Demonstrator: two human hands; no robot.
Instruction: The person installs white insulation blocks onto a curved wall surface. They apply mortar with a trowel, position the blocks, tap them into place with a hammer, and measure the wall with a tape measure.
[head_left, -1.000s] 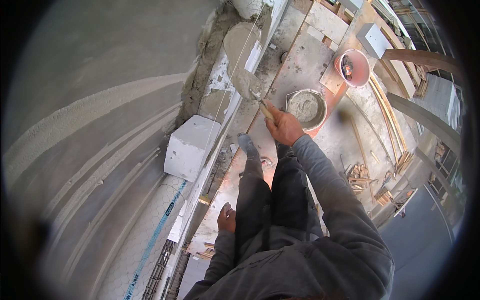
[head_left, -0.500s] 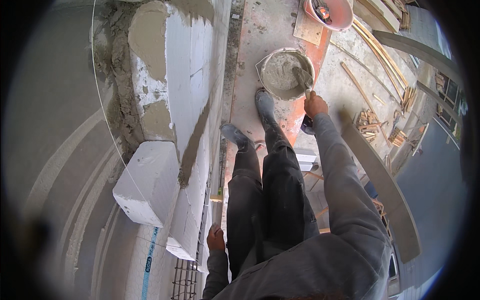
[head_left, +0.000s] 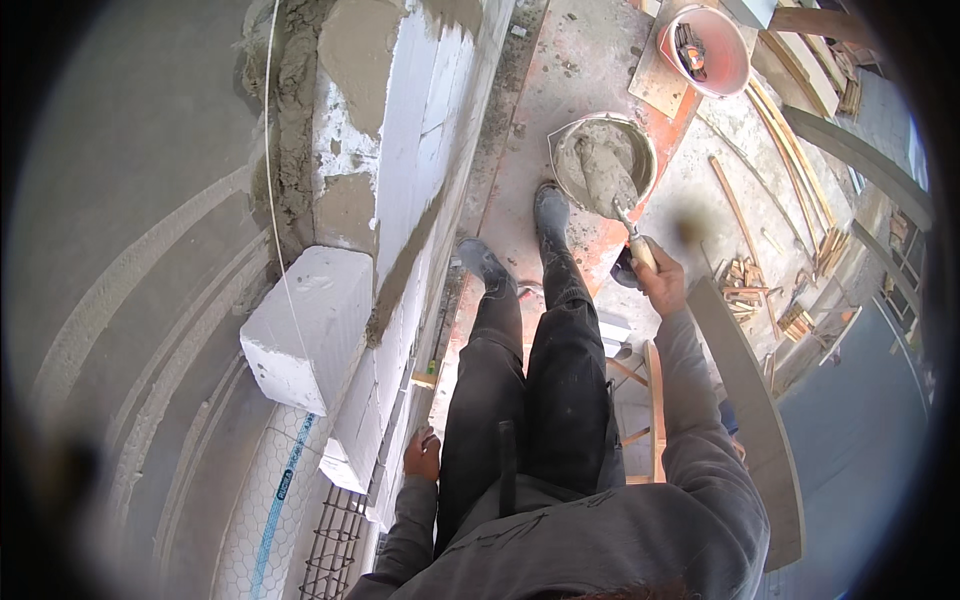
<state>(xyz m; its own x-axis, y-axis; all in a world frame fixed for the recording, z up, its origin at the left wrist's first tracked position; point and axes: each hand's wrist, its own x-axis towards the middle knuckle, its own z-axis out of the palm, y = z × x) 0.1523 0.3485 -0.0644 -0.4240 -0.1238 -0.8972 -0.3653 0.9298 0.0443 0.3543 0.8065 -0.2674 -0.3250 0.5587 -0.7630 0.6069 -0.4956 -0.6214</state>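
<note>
two buckets [head_left: 643,160] [head_left: 728,62], one trowel [head_left: 611,186], one string line [head_left: 268,130], two boots [head_left: 485,262] [head_left: 551,213], two grey sleeves [head_left: 690,365] [head_left: 409,525]

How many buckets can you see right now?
2. A mortar bucket sits under the trowel in the right hand. A pink bucket stands farther ahead and right, with dark items inside. Others may be hidden.

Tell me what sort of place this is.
Probably a building site: the right hand grips a trowel at a bucket of grey mortar, a large white block sits at left, and scrap wood lies at right.
</note>
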